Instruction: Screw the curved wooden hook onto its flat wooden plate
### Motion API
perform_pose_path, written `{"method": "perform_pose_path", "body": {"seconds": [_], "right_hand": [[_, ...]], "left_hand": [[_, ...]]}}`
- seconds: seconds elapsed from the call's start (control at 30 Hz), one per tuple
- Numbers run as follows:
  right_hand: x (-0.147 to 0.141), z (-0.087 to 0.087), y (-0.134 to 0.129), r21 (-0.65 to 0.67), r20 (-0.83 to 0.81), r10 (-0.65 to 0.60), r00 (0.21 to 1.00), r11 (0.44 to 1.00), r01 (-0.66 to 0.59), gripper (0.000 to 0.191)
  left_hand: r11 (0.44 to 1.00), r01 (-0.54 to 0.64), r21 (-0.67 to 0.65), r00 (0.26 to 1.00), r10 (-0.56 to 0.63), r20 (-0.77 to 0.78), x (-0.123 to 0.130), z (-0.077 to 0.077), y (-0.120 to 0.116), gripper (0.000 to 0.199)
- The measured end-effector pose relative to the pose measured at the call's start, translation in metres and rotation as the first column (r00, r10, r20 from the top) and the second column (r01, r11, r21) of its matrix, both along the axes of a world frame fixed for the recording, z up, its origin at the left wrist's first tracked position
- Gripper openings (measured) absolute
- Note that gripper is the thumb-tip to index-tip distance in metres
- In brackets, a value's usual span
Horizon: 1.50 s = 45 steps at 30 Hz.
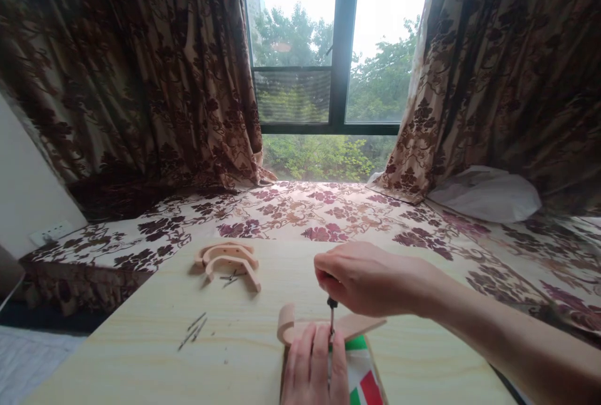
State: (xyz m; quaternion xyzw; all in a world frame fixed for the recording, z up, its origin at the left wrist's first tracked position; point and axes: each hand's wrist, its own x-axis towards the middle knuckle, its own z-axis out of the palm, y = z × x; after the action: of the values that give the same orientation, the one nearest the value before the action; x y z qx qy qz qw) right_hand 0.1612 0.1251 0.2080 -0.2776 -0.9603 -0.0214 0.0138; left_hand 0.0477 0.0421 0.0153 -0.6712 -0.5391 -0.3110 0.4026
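A screwdriver (pixel 332 311) points down from my right hand (pixel 359 276), which is closed around its dark handle. Its tip reaches a curved wooden piece (pixel 357 327), shaped like a hook with a rounded left end. From the near side, my left hand (pixel 317 367) holds that wooden piece, its fingers laid side by side over it near the screwdriver's tip. Beneath them lies a flat block (pixel 369 386) with a white, green and red printed surface. Any screw under the tip is hidden by my fingers.
Several curved wooden pieces (pixel 232 261) sit at the table's back left, with screws (pixel 230 278) beside them. More screws (pixel 192 330) lie at the left on the pale wooden table (pixel 141 355). Behind are a floral-covered ledge (pixel 300 211), curtains and a window.
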Motion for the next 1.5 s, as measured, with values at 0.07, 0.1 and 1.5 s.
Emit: {"method": "perform_pose_path", "body": {"seconds": [0.07, 0.1, 1.5], "right_hand": [[0.002, -0.005, 0.002, 0.015, -0.007, -0.036, 0.999, 0.999, 0.037, 0.022], [0.002, -0.007, 0.003, 0.034, 0.003, -0.072, 0.997, 0.997, 0.072, 0.024], [0.032, 0.006, 0.009, -0.166, 0.11, -0.196, 0.974, 0.963, 0.212, 0.034]], "left_hand": [[0.999, -0.004, -0.038, 1.0, 0.005, 0.021, 0.002, -0.002, -0.001, 0.034], [0.999, -0.003, -0.054, 1.0, 0.004, 0.026, 0.003, -0.002, -0.002, 0.034], [0.935, 0.069, -0.347, 0.995, -0.089, -0.043, -0.008, 0.019, -0.017, 0.068]]}}
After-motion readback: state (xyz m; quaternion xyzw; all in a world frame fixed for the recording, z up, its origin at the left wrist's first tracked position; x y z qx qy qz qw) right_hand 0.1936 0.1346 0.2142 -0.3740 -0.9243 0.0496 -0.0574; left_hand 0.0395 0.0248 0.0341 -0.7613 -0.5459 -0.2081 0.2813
